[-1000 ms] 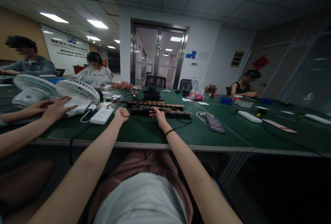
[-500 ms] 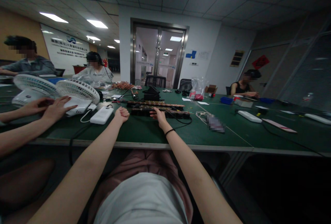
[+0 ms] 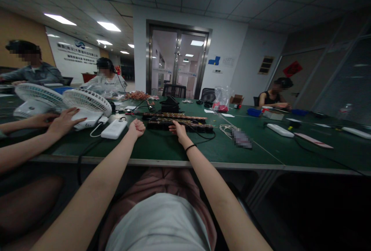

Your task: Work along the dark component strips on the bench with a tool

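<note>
My left hand (image 3: 136, 128) is closed in a fist at the left end of a row of black holders. Nothing sticks out of the fist. Long thin copper-coloured rods (image 3: 191, 118) lie side by side across the black holders (image 3: 199, 128) in front of me. Over the near edge of those holders, my right hand (image 3: 177, 131) points leftward, fingers loosely bent and apart. It is touching or just above the rods; which one is unclear. I see nothing gripped in it. A black cable (image 3: 207, 139) curves out on the right.
Left of me, a co-worker's hands (image 3: 62, 123) rest by two white fans (image 3: 87, 104). A white power bank (image 3: 114, 128) lies beside my left wrist. To the right are a coiled pale cable (image 3: 225, 128) and a blurred flat object (image 3: 241, 139). More people sit around the green table (image 3: 162, 150).
Both my hands keep the same place and pose. Apart from tiny shifts of the co-workers at the left, nothing moves.
</note>
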Available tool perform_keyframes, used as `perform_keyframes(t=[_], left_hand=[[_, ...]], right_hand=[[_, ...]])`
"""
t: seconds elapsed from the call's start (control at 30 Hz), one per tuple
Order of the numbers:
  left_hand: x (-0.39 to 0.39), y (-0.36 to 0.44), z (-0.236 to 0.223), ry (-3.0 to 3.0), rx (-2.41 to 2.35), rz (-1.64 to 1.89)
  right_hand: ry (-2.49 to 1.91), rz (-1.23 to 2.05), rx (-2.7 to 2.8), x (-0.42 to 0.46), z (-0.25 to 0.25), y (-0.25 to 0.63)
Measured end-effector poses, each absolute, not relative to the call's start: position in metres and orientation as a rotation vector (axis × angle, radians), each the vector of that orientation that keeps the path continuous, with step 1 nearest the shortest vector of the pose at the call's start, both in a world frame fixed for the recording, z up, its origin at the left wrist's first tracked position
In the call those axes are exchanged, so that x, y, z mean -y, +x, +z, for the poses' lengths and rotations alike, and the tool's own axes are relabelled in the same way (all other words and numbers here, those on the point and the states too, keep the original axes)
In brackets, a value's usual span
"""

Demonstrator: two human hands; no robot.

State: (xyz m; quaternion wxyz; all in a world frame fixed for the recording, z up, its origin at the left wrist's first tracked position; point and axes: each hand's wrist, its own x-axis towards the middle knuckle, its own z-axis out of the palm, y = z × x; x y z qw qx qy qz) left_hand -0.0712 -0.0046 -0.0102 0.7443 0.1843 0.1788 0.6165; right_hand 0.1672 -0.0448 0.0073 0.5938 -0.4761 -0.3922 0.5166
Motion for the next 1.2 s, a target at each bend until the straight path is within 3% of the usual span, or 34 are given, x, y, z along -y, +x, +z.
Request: perform_keyframes(t=[1.2], left_hand=[[0.022,-0.057,0.004,0.566,-0.322,1.018]], right_hand=[[-1.134,1.232,0.909,0.051,0.013,0.168]])
